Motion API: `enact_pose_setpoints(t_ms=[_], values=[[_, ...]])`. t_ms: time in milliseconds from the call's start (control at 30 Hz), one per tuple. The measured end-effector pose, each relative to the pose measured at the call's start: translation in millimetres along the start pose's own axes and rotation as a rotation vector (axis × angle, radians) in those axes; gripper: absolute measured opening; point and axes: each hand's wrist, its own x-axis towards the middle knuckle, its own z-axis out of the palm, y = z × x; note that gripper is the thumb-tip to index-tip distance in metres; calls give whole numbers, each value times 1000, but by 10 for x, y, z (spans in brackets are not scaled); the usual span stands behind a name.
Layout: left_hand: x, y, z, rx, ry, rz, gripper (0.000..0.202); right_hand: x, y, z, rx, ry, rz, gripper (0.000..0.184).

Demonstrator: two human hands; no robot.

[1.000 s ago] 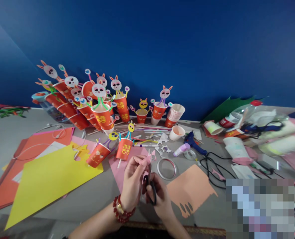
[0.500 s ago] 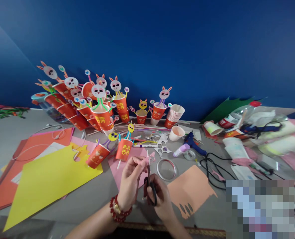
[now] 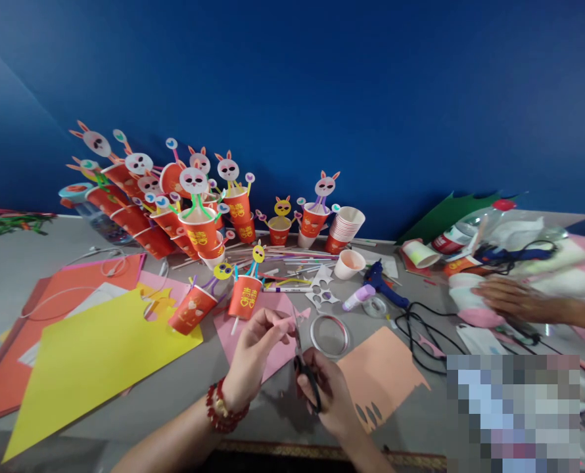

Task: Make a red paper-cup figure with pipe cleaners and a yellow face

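Observation:
My left hand (image 3: 254,349), with a red bead bracelet on the wrist, pinches a small pink paper cut-out (image 3: 292,320) between thumb and fingers. Just to its right, my right hand (image 3: 328,389) grips black-handled scissors (image 3: 306,369), whose blades point up into the pink piece. Both hands hover over a pink paper sheet (image 3: 263,328) near the table's front edge. An orange paper sheet (image 3: 378,374) with leaf-shaped holes lies right of my right hand.
Red paper cups with bunny faces (image 3: 198,210) crowd the back left. A yellow sheet (image 3: 90,361) and red sheets lie left. A tape ring (image 3: 329,335), glue stick (image 3: 355,299), blue glue gun (image 3: 381,282) and black cable sit centre right. Another person's hand (image 3: 512,299) rests on pink material at right.
Another person's hand has come in from the right onto the pink material. My hands shifted slightly apart, the scissors lower and to the right; the view tilted a little.

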Motion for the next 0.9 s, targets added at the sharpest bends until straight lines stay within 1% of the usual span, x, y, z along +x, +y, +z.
enact_pose_setpoints(t_ms=[200, 367, 533, 767, 900], values=[[-1, 68, -32, 46, -2, -29, 21, -12, -12, -8, -54, -21, 37, 55], [3, 137, -69, 119, -23, -38, 19, -18, -39, -62, -138, -36, 8, 57], [-13, 196, -89, 185, -73, -28, 18, -29, -78, -126, -175, -58, 6, 52], [-10, 251, -110, 221, -134, -59, 18, -37, 30, -216, -226, -54, 41, 40], [5, 277, -128, 243, -164, -86, 18, -44, 27, -278, -216, -80, 76, 38]])
